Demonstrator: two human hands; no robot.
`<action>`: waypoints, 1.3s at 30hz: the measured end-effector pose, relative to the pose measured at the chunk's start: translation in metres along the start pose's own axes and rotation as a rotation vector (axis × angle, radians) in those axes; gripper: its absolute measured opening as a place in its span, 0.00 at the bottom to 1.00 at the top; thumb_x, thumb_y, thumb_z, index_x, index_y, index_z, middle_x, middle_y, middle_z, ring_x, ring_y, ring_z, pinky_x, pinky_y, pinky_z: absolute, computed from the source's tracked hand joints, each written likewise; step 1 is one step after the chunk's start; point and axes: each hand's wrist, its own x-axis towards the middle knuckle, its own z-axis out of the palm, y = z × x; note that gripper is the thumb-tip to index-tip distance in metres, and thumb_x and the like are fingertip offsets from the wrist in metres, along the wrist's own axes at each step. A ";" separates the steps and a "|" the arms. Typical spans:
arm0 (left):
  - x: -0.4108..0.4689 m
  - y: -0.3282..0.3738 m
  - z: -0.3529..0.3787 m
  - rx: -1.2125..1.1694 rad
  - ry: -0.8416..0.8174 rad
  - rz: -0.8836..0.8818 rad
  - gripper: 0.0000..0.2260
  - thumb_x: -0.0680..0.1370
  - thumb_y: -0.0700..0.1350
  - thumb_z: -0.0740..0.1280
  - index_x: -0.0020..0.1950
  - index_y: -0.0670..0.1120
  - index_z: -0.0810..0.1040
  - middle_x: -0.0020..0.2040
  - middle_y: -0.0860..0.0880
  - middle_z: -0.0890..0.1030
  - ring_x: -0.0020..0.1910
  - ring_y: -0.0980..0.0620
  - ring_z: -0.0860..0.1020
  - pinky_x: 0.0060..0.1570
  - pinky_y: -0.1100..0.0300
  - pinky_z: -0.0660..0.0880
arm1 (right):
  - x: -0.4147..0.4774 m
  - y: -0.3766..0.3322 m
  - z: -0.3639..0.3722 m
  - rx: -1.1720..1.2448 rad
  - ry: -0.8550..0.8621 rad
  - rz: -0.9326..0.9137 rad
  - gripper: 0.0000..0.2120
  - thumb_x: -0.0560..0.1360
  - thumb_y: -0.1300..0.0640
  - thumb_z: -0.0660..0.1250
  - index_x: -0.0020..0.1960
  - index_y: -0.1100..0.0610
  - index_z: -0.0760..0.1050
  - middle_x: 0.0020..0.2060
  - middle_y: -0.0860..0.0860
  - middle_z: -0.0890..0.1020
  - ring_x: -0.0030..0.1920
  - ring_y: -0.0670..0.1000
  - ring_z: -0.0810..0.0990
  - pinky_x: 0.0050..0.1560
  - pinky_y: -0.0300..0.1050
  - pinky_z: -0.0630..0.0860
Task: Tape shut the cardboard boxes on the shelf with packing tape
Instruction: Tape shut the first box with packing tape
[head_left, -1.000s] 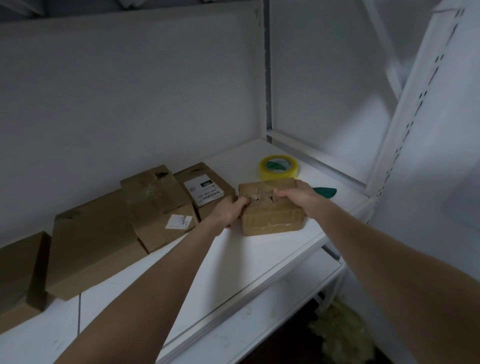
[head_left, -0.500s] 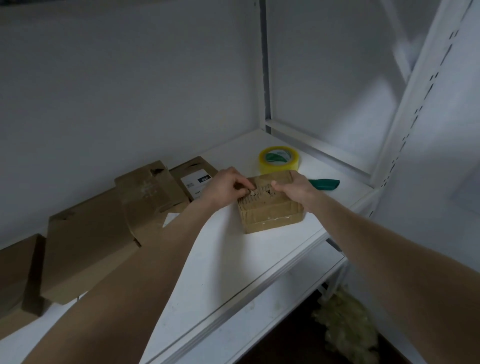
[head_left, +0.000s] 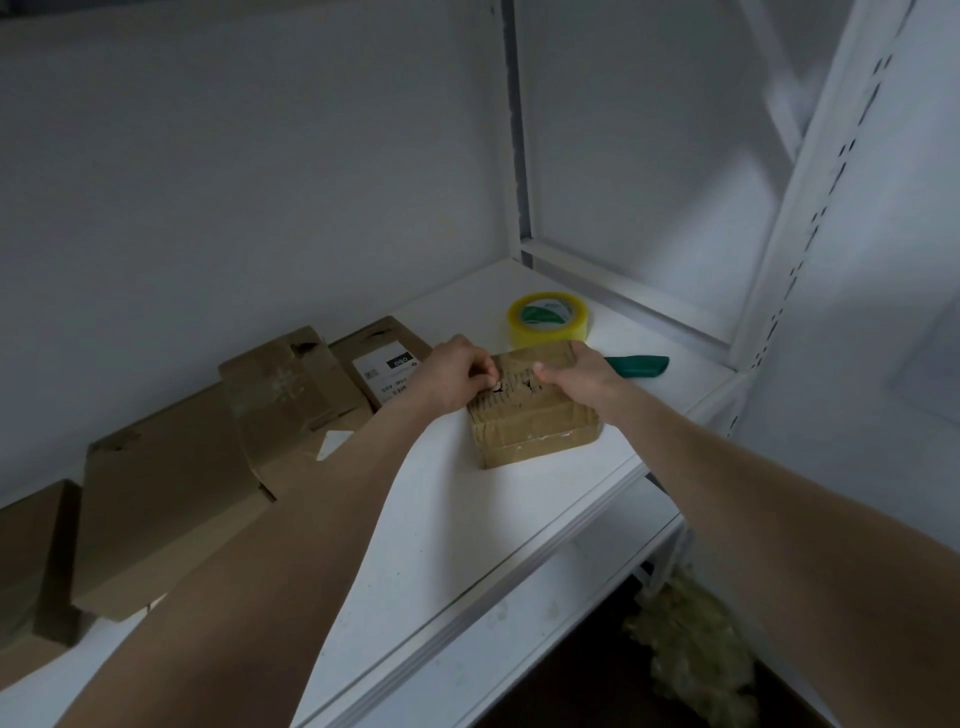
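The box (head_left: 535, 426) sits on the shelf (head_left: 467, 519) just by the tape (head_left: 548, 319); our left hand (head_left: 452, 371) pinches its torn top; our right hand (head_left: 576, 376) grips the top too; we think it is light and stiff, so the firm sides are best to hold.

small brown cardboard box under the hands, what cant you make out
Head view:
small brown cardboard box: top partly hidden by left hand and right hand.
white label: print too small.
green tool: near end behind right hand.
leftmost brown cardboard box: cut off by frame edge.
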 end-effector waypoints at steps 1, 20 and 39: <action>0.001 0.000 0.001 -0.008 -0.003 0.000 0.03 0.75 0.39 0.70 0.43 0.43 0.82 0.39 0.52 0.76 0.44 0.52 0.77 0.48 0.60 0.73 | 0.001 0.001 0.000 -0.001 0.001 -0.002 0.40 0.72 0.43 0.72 0.77 0.52 0.58 0.69 0.55 0.72 0.65 0.59 0.75 0.63 0.60 0.74; -0.003 0.016 0.005 0.204 -0.028 0.130 0.10 0.77 0.49 0.67 0.57 0.56 0.81 0.53 0.48 0.76 0.55 0.49 0.72 0.55 0.50 0.71 | 0.007 0.005 0.001 -0.022 0.021 -0.028 0.38 0.73 0.43 0.71 0.77 0.53 0.59 0.68 0.55 0.73 0.64 0.58 0.75 0.64 0.58 0.74; 0.011 0.025 0.008 0.040 -0.107 -0.012 0.02 0.77 0.45 0.68 0.46 0.51 0.80 0.46 0.53 0.78 0.47 0.55 0.75 0.49 0.58 0.73 | 0.010 0.005 0.002 -0.027 0.010 -0.025 0.36 0.75 0.44 0.69 0.77 0.53 0.59 0.69 0.56 0.72 0.65 0.59 0.74 0.65 0.58 0.73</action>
